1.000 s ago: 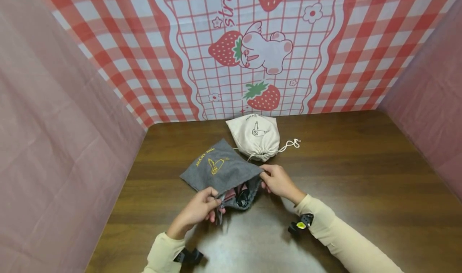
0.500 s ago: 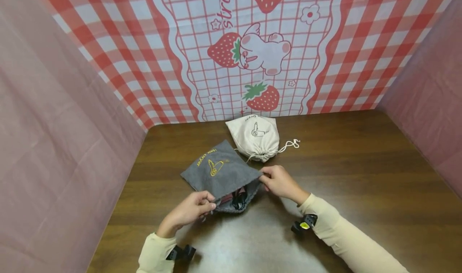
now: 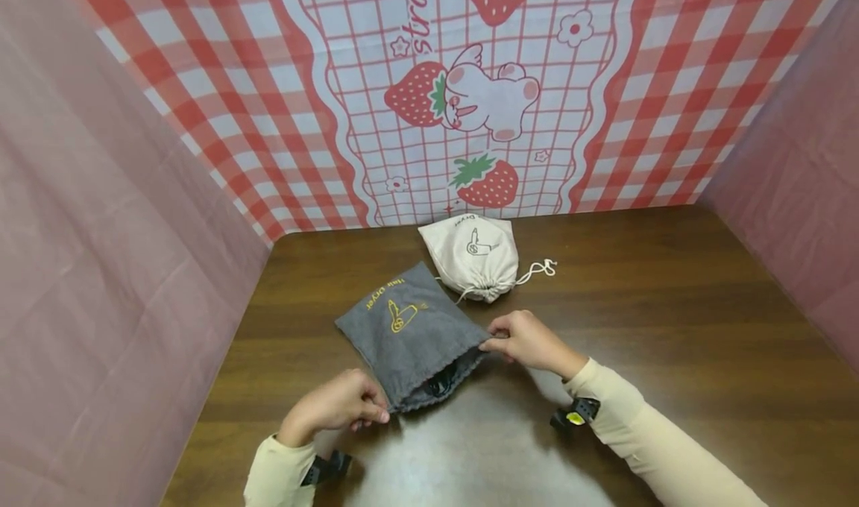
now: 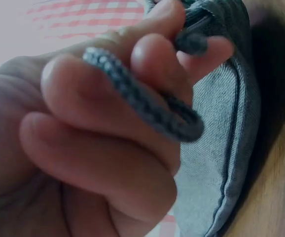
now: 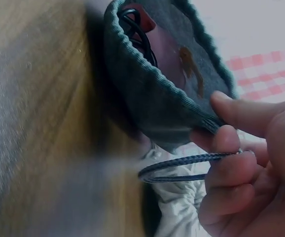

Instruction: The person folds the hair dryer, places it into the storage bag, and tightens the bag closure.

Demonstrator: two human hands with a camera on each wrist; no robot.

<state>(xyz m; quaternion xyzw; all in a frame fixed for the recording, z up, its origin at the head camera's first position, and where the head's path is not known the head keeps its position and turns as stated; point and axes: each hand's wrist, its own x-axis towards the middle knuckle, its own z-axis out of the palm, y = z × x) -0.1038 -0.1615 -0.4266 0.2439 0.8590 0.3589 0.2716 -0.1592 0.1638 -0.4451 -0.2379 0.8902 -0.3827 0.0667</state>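
Note:
A grey drawstring bag [image 3: 419,335] with a yellow hair dryer outline and lettering lies on the table, its mouth facing me and partly spread. My left hand [image 3: 338,401] pinches the left corner of the mouth. In the left wrist view a grey cord [image 4: 147,113] loops over its curled fingers. At the opposite corner my right hand [image 3: 533,341] pinches the hem between thumb and fingers, and another cord loop [image 5: 179,161] hangs from it in the right wrist view. Inside the bag show a black cable [image 5: 145,42] and a pink surface [image 5: 166,54]; the rest of the contents is hidden.
Behind the grey bag lies a cream drawstring bag [image 3: 470,253], gathered at its neck, with its white cord [image 3: 537,270] trailing right. A strawberry-print cloth [image 3: 493,104] stands at the back of the wooden table [image 3: 658,291]. Pink drapes [image 3: 121,231] flank it.
My left hand has moved left and toward me, drawing the bag's mouth wider and flatter. My right hand has shifted slightly right and nearer. Less of the contents shows in the head view.

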